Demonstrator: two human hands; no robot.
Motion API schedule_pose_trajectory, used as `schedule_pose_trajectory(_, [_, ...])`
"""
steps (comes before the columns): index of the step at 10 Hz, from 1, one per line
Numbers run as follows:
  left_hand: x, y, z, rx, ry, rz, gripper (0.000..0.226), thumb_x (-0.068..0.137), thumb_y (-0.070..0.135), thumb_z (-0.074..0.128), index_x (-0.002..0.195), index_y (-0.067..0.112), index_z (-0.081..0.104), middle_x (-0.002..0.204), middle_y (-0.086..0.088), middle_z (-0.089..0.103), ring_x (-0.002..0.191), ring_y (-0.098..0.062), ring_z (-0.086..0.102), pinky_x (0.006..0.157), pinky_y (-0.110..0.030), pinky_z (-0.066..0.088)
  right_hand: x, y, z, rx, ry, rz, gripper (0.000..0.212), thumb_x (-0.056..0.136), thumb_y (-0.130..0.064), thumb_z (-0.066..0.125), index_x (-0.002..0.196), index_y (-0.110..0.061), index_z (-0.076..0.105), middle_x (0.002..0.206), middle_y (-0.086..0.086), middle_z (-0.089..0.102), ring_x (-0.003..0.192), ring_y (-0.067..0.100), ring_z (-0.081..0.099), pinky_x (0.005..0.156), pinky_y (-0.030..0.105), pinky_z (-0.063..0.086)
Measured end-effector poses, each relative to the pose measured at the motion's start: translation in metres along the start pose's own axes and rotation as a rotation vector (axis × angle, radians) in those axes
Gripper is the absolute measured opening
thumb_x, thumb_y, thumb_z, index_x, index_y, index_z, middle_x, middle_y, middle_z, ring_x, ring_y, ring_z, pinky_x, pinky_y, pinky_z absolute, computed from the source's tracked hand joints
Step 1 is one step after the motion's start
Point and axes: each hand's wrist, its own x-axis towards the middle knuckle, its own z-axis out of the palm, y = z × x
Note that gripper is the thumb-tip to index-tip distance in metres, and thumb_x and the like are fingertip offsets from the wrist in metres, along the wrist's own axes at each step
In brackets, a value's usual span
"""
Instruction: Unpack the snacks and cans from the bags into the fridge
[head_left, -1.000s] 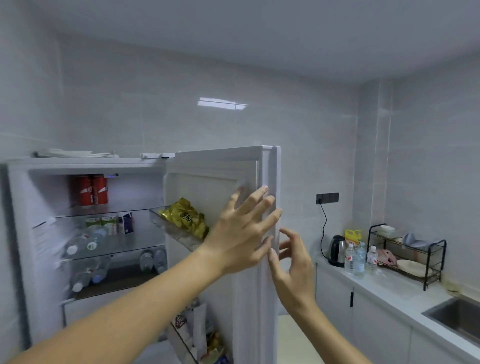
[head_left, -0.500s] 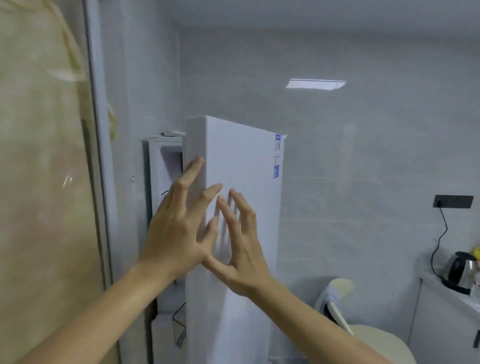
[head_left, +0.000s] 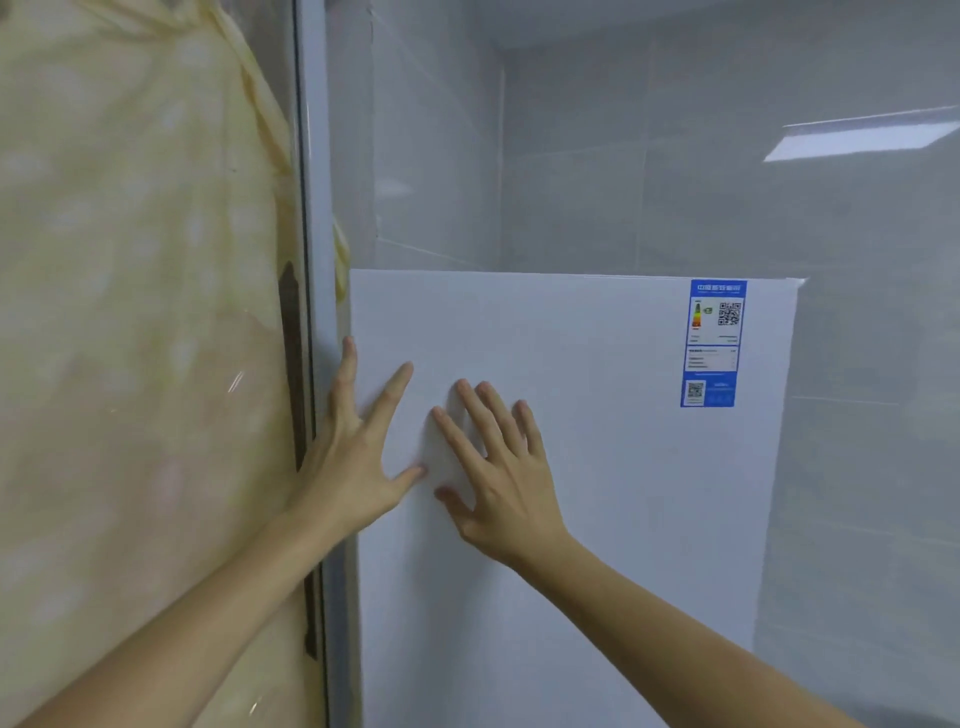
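The white fridge door (head_left: 613, 493) faces me flat and fills the middle of the view. Its inside, with the cans and snacks, is hidden. My left hand (head_left: 358, 462) lies with spread fingers on the door's left edge, the thumb pointing right. My right hand (head_left: 498, 478) presses flat on the door just beside it, fingers apart and pointing up-left. Neither hand holds anything. A blue energy label (head_left: 711, 343) is stuck near the door's top right corner.
A glass panel with a pale yellow curtain (head_left: 140, 338) behind it stands close on the left, its grey frame (head_left: 317, 260) right next to the fridge. Grey tiled wall (head_left: 857, 415) runs behind and to the right of the fridge.
The fridge door has swung from wide open, showing shelves with cans and bottles, to flat against the fridge. Both hands moved with it and now rest on its front. The view turned left.
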Motion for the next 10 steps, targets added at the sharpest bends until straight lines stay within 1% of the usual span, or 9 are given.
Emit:
schedule_pose_trajectory(1, [0.024,-0.014,0.044,0.046,-0.076,-0.009,0.128,0.071,0.050,0.089,0.163,0.040,0.001,0.166,0.003,-0.034,0.158,-0.025,-0.019,0.123,-0.055,0.027,0.012,0.031,0.030,-0.060,-0.058,0.003,0.096,0.083,-0.040,0.076,0.163,-0.019,0.028,0.175,0.010,0.006,0.162,0.031,0.000,0.128,0.056,0.014])
schedule_pose_trajectory(3, [0.061,-0.020,0.127,0.003,-0.159,-0.057,0.144,0.063,0.060,0.090,0.161,0.040,-0.014,0.164,0.008,-0.037,0.154,-0.023,-0.030,0.125,-0.054,0.019,0.028,0.077,0.076,-0.145,-0.134,-0.006,0.094,0.078,-0.034,0.080,0.159,-0.014,0.037,0.174,0.014,0.009,0.162,0.033,0.003,0.129,0.052,0.013])
schedule_pose_trajectory(4, [0.062,-0.026,0.141,-0.037,-0.106,-0.042,0.140,0.064,0.065,0.086,0.162,0.038,-0.011,0.167,0.007,-0.032,0.155,-0.022,-0.028,0.122,-0.052,0.021,0.027,0.079,0.084,-0.156,-0.113,-0.022,0.087,0.082,-0.034,0.070,0.160,-0.015,0.036,0.174,0.015,0.006,0.162,0.033,-0.001,0.129,0.054,0.015])
schedule_pose_trajectory(5, [0.061,-0.034,0.141,-0.031,-0.092,-0.017,0.138,0.064,0.068,0.084,0.163,0.036,-0.006,0.168,0.005,-0.028,0.156,-0.023,-0.026,0.121,-0.050,0.021,0.026,0.077,0.085,-0.169,-0.119,-0.024,0.088,0.084,-0.035,0.067,0.162,-0.017,0.032,0.174,0.015,0.003,0.161,0.033,-0.004,0.129,0.055,0.012])
schedule_pose_trajectory(6, [0.062,-0.031,0.137,-0.018,-0.096,-0.012,0.138,0.066,0.067,0.084,0.163,0.035,-0.009,0.167,0.005,-0.031,0.155,-0.023,-0.028,0.121,-0.051,0.022,0.028,0.075,0.081,-0.201,-0.170,-0.002,0.091,0.085,-0.039,0.067,0.164,-0.019,0.026,0.174,0.014,-0.001,0.161,0.033,-0.007,0.129,0.055,0.010])
schedule_pose_trajectory(7, [0.060,-0.038,0.129,-0.029,-0.144,0.015,0.135,0.069,0.058,0.086,0.162,0.038,-0.010,0.166,0.007,-0.033,0.156,-0.023,-0.026,0.123,-0.054,0.023,0.028,0.071,0.074,-0.232,-0.230,0.013,0.095,0.084,-0.041,0.071,0.164,-0.020,0.024,0.174,0.012,-0.004,0.161,0.032,-0.009,0.129,0.055,0.011])
schedule_pose_trajectory(8, [0.058,-0.047,0.115,-0.052,-0.181,0.035,0.120,0.078,0.052,0.082,0.163,0.040,-0.002,0.170,0.007,-0.021,0.159,-0.024,-0.011,0.123,-0.052,0.030,0.031,0.062,0.057,-0.262,-0.302,0.053,0.093,0.086,-0.043,0.071,0.164,-0.022,0.024,0.175,0.010,-0.007,0.161,0.030,-0.012,0.130,0.053,0.007])
schedule_pose_trajectory(9, [0.043,-0.048,0.099,-0.113,-0.165,0.049,0.098,0.088,0.048,0.072,0.164,0.036,0.010,0.172,0.003,0.002,0.158,-0.024,0.008,0.120,-0.049,0.035,0.023,0.059,0.028,-0.217,-0.342,0.078,0.085,0.092,-0.041,0.066,0.164,-0.025,0.023,0.175,0.008,0.001,0.162,0.028,-0.006,0.131,0.050,0.006])
schedule_pose_trajectory(10, [0.019,-0.045,0.078,-0.171,-0.134,0.048,0.083,0.095,0.041,0.066,0.163,0.037,0.017,0.166,0.008,0.025,0.151,-0.016,0.026,0.115,-0.046,0.042,0.005,0.052,-0.013,-0.140,-0.321,0.113,0.071,0.095,-0.036,0.063,0.159,-0.025,0.033,0.171,0.005,0.022,0.160,0.027,0.012,0.129,0.046,0.019])
